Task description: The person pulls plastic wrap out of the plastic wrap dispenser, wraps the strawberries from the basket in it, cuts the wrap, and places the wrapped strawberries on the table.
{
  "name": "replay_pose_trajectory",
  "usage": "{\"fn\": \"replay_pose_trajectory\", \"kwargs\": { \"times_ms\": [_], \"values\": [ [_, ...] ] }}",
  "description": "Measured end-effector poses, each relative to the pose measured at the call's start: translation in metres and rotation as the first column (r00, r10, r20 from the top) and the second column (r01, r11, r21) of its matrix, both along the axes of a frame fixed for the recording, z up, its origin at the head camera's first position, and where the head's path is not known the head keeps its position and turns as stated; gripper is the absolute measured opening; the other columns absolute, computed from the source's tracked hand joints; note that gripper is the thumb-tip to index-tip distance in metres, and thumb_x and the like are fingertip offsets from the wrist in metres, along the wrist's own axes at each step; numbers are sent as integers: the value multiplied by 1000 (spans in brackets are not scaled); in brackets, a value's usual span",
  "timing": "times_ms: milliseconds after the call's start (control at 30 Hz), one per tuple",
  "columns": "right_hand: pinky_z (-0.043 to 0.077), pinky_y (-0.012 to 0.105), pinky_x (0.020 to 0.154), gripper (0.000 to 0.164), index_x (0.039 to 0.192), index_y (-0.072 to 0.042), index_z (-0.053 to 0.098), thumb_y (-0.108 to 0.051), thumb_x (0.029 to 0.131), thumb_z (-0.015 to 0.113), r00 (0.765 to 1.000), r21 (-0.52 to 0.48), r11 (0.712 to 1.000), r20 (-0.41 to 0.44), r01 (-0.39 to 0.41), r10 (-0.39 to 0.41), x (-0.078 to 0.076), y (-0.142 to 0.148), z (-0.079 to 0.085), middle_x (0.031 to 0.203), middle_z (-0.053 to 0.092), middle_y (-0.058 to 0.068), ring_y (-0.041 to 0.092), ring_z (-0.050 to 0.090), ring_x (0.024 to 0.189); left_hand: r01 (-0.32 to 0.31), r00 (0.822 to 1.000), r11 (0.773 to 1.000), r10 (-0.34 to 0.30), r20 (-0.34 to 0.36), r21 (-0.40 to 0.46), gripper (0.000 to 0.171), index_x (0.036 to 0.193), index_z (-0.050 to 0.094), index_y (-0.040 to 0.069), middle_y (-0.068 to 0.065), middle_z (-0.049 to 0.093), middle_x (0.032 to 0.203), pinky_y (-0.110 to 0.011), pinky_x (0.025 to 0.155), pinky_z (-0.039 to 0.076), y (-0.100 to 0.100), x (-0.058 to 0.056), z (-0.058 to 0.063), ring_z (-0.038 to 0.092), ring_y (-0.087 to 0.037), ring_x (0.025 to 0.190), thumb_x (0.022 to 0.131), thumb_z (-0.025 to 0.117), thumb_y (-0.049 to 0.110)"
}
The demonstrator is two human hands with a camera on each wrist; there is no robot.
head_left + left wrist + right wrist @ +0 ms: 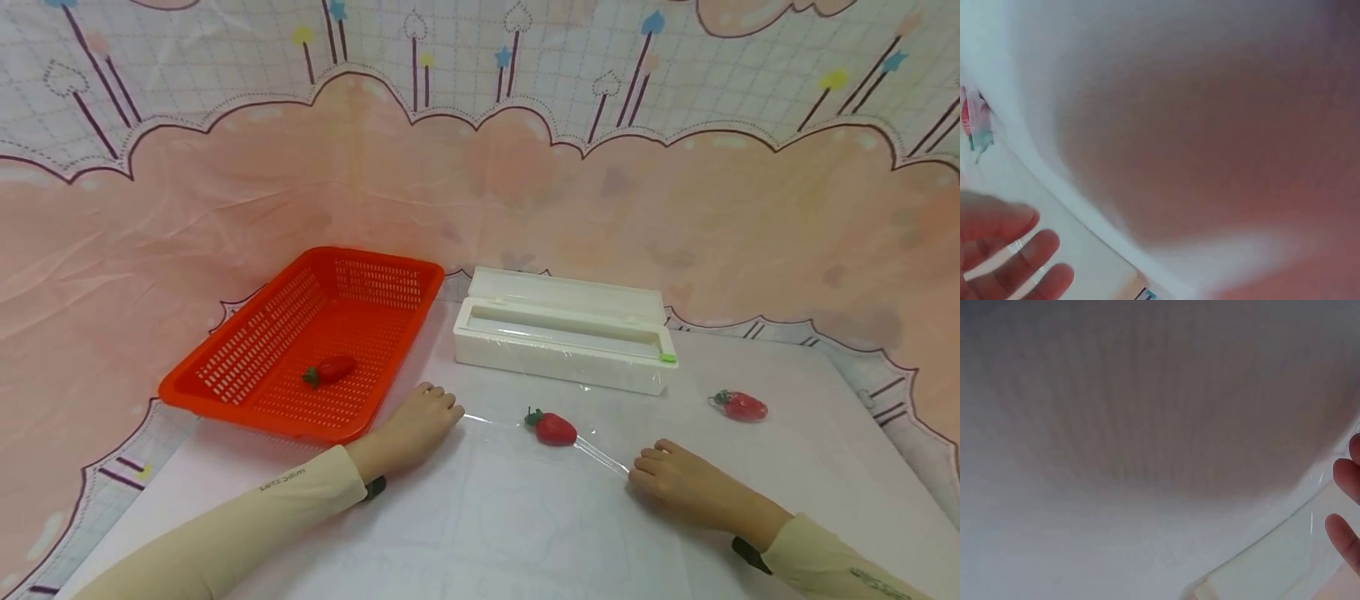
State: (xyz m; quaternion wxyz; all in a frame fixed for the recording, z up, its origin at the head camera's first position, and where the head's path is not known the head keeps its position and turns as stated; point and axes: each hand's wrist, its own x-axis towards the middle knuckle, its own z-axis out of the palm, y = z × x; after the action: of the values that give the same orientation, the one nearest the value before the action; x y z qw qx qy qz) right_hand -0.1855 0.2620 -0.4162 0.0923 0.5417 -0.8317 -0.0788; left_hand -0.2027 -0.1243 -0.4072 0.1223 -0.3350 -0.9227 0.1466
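A strawberry [555, 430] with green leaves lies on the white table between my hands, wrapped in clear cling film [600, 456]. The film is drawn out into narrow strands on both sides. My left hand [420, 423] pinches the left end, and my right hand [684, 485] pinches the right end. In the left wrist view, the left fingers [1032, 253] are curved, and the wrapped strawberry [967, 117] shows at the edge. Right fingertips [1346, 478] appear at the border of the right wrist view.
A red plastic basket [393, 379] holding one strawberry [337, 367] stands at the left. Behind my hands is a white cling film dispenser [555, 358] with its lid raised. Another strawberry [744, 406], covered in film, lies at the right. A patterned cloth [570, 208] hangs behind.
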Motion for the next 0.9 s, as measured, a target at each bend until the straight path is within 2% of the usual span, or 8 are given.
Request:
{"fn": "replay_pose_trajectory", "kwargs": {
  "times_ms": [133, 267, 367, 567, 733, 833, 900],
  "values": [
    [53, 39, 79, 30, 93, -13, 63, -14, 68, 81, 998, -30, 998, -27, 53, -54, -2, 0, 8, 88, 69, 0, 16, 62, 83, -40, 999, 998, 41, -23, 49, 15, 96, 65, 10, -5, 65, 87, -35, 81, 47, 2, 1, 5, 58, -20, 80, 82, 69, 16],
    [52, 39, 76, 30, 87, -11, 62, -12, 65, 82, 992, -88, 995, -104, 57, -66, -6, 0, 12, 81, 67, 0, 16, 60, 77, -85, 994, 993, 90, -58, 82, 12, 93, 64, 9, -6, 64, 83, -34, 77, 47, 5, -1, 7, 58, -22, 79, 83, 66, 15],
    [51, 39, 74, 30, 83, -11, 60, -9, 63, 82, 984, -130, 988, -150, 80, -99, -10, -1, 13, 77, 66, 0, 16, 61, 75, -140, 988, 984, 146, -45, 109, 10, 91, 63, 8, -6, 63, 81, -34, 75, 45, 9, -3, 9, 57, -22, 77, 84, 65, 15],
    [52, 42, 76, 28, 83, -9, 61, -7, 65, 81, 958, -163, 960, -141, 228, -251, -16, -3, 17, 79, 67, 4, 20, 63, 77, -241, 970, 959, 244, -5, 153, 8, 85, 62, 6, -8, 62, 76, -35, 73, 45, 18, -7, 13, 55, -23, 73, 84, 64, 14],
    [51, 41, 73, 27, 82, -8, 59, -5, 66, 79, 941, -182, 946, -158, 270, -299, -24, -6, 19, 76, 66, 6, 22, 62, 73, -279, 957, 935, 289, -15, 218, 7, 74, 60, 6, -9, 60, 68, -35, 68, 42, 25, -15, 9, 54, -25, 69, 80, 64, 7],
    [51, 42, 72, 25, 81, -8, 58, -4, 66, 78, 937, -182, 941, -154, 285, -313, -29, -7, 18, 76, 66, 7, 23, 63, 73, -356, 934, 919, 353, 45, 172, 5, 77, 62, 7, -8, 63, 71, -36, 72, 42, 31, -20, 9, 55, -25, 73, 81, 63, 8],
    [50, 42, 71, 24, 82, -8, 58, -3, 68, 77, 935, -172, 937, -135, 304, -328, -32, -8, 16, 76, 65, 7, 23, 62, 73, -412, 910, 903, 402, 98, 124, 4, 79, 65, 8, -8, 65, 75, -36, 75, 42, 37, -23, 10, 56, -25, 76, 83, 62, 8]
  ]
}}
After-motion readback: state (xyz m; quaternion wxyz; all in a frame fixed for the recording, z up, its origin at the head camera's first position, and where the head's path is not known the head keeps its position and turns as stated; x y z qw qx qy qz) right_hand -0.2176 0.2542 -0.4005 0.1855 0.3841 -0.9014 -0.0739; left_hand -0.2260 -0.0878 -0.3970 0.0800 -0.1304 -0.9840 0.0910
